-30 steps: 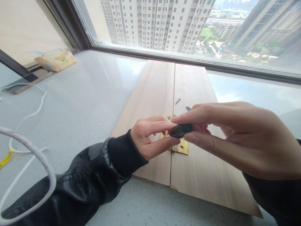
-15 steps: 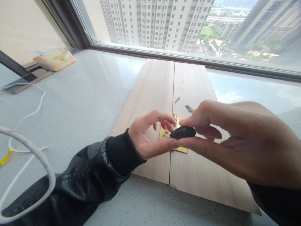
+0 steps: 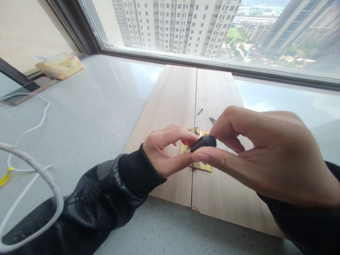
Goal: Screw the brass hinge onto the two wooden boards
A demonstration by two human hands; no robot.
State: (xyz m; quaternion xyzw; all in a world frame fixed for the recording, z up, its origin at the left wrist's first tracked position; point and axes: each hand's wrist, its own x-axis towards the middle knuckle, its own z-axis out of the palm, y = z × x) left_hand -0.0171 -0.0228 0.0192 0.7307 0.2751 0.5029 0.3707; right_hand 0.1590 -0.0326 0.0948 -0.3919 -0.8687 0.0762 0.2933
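Thumb and fingers of my right hand [image 3: 260, 152] pinch a small black tool handle [image 3: 205, 142], rounded at the right and narrower at the left. My left hand [image 3: 167, 148] curls around that narrower end, thumb below and fingertips above. The handle's tip and anything between my left fingertips are hidden. Under both hands a brass hinge [image 3: 203, 166] lies across the seam between two pale wooden boards [image 3: 172, 95], partly covered by my fingers. One loose screw [image 3: 200, 112] rests behind it on the right board, with more screws [image 3: 212, 120] partly hidden beside my right hand.
The boards lie on a speckled white sill [image 3: 106, 102] below a large window [image 3: 170, 28]. At the left are a tissue pack [image 3: 60, 66], a phone-like flat object [image 3: 34, 91] and a white cable [image 3: 50, 177] looping near my left sleeve.
My right hand has shifted slightly left and turned the black tool handle, its right end now higher. My left fingers have closed in a little; more of the hinge shows.
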